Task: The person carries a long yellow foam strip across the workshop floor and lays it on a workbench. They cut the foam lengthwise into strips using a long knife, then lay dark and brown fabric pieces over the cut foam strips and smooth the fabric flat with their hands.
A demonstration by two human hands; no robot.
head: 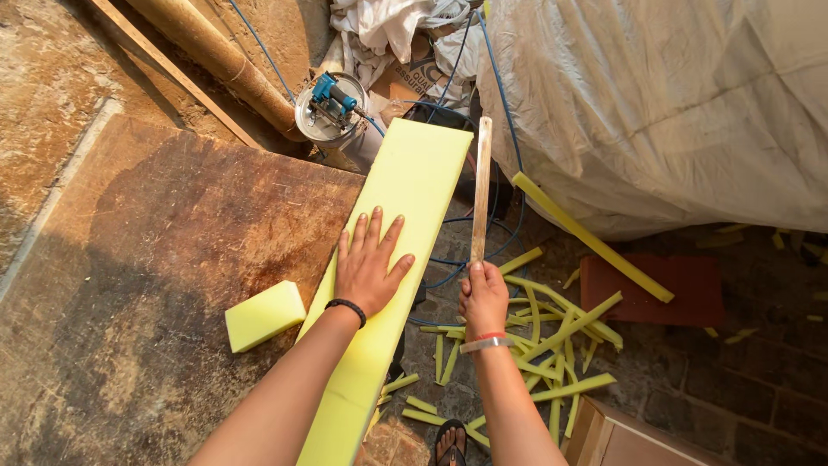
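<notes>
A long yellow foam slab (414, 173) lies along the right edge of a worn brown board (172, 259) and overhangs it. My left hand (369, 263) presses flat on the slab with its fingers spread, a black band on the wrist. My right hand (485, 298) grips the lower end of a long thin wooden-looking blade or stick (481, 185), which stands beside the slab's right edge and points away from me. A small yellow foam block (263, 315) rests on the board to the left of the slab.
Several thin yellow foam strips (552, 332) litter the brick floor at the right. A large plastic-wrapped bundle (673, 103) fills the upper right. A power tool on a round tin (329, 105), blue cables, a cardboard tube (216, 56), and my sandalled foot (448, 444) are nearby.
</notes>
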